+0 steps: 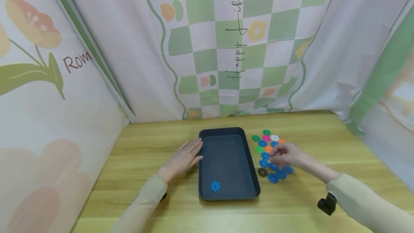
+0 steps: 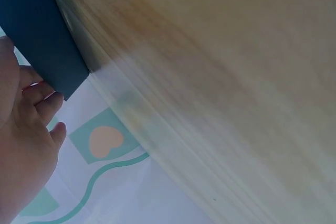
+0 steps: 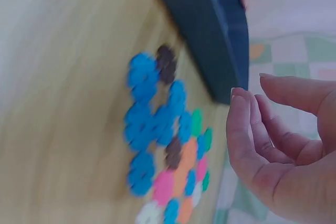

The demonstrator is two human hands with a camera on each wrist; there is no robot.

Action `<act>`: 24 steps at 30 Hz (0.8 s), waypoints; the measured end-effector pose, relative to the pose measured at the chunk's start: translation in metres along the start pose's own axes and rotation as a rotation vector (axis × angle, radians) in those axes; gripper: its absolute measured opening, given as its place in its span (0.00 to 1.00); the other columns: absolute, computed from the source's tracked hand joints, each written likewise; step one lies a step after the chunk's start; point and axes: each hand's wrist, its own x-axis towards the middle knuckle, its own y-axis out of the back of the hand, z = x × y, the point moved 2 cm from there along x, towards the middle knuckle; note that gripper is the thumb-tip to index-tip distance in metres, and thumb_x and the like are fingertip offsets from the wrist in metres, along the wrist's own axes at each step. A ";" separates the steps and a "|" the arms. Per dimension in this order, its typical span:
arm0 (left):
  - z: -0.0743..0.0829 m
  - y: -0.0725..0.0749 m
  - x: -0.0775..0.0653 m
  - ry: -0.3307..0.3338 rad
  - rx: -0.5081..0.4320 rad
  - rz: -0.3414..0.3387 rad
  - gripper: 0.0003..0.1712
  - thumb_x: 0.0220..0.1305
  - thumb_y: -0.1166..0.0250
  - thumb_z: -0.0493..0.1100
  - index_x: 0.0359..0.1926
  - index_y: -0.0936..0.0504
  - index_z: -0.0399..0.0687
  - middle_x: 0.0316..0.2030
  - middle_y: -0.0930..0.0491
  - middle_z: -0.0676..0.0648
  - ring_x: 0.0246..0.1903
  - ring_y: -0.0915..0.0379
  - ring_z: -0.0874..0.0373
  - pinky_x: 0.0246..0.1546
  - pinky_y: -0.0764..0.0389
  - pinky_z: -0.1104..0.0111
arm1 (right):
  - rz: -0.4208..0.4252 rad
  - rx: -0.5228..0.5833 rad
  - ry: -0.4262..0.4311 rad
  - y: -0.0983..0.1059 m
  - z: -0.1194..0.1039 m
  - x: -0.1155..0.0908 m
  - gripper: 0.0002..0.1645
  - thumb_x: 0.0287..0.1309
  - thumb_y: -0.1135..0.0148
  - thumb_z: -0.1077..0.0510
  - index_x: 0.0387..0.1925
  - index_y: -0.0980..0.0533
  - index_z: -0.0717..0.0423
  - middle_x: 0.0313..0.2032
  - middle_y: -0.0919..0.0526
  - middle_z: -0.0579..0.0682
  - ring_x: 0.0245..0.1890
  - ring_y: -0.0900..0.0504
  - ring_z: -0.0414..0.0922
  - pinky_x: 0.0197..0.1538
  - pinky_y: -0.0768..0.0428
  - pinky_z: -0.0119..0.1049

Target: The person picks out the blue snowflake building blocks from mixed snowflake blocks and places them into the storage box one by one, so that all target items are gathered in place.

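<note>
A dark grey rectangular tray [image 1: 228, 161] lies on the table, with one blue snowflake-shaped plastic disc [image 1: 215, 186] inside near its front left. My left hand [image 1: 183, 157] touches the tray's left rim with extended fingers; the left wrist view also has those fingers against the tray's side [image 2: 44, 40]. Right of the tray spreads a loose group of notched discs, mostly blue [image 1: 273, 178], with green [image 1: 256, 138], pink [image 1: 266, 138], brown [image 1: 262, 172], orange and white ones. Over this group hovers my right hand [image 1: 289, 155]. A gap parts its thumb and bent fingers in the right wrist view, with nothing between them.
The wooden table [image 1: 152, 132] meets a green-and-white checked curtain [image 1: 226, 46] at its back edge. A pale printed curtain [image 1: 48, 118] hangs along the left side. On the right wrist is a black camera [image 1: 327, 203].
</note>
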 end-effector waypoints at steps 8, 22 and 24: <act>0.000 -0.001 0.000 -0.004 0.023 0.012 0.35 0.78 0.54 0.57 0.74 0.38 0.40 0.75 0.41 0.43 0.75 0.42 0.50 0.75 0.38 0.52 | 0.057 -0.145 -0.003 0.013 0.030 -0.012 0.18 0.63 0.36 0.58 0.45 0.22 0.70 0.38 0.16 0.57 0.35 0.18 0.43 0.35 0.15 0.34; 0.000 -0.001 0.000 0.004 -0.001 -0.012 0.35 0.78 0.54 0.56 0.75 0.40 0.39 0.76 0.43 0.42 0.75 0.43 0.49 0.76 0.40 0.51 | 0.140 -0.354 0.065 0.020 0.060 -0.017 0.14 0.48 0.27 0.61 0.37 0.18 0.65 0.31 0.14 0.52 0.31 0.19 0.39 0.34 0.20 0.26; 0.001 -0.001 0.000 0.006 0.000 -0.015 0.35 0.78 0.54 0.57 0.75 0.40 0.39 0.76 0.43 0.42 0.75 0.43 0.49 0.76 0.40 0.51 | 0.143 -0.365 0.076 0.020 0.061 -0.016 0.15 0.47 0.26 0.60 0.36 0.18 0.65 0.31 0.14 0.53 0.30 0.19 0.39 0.34 0.19 0.27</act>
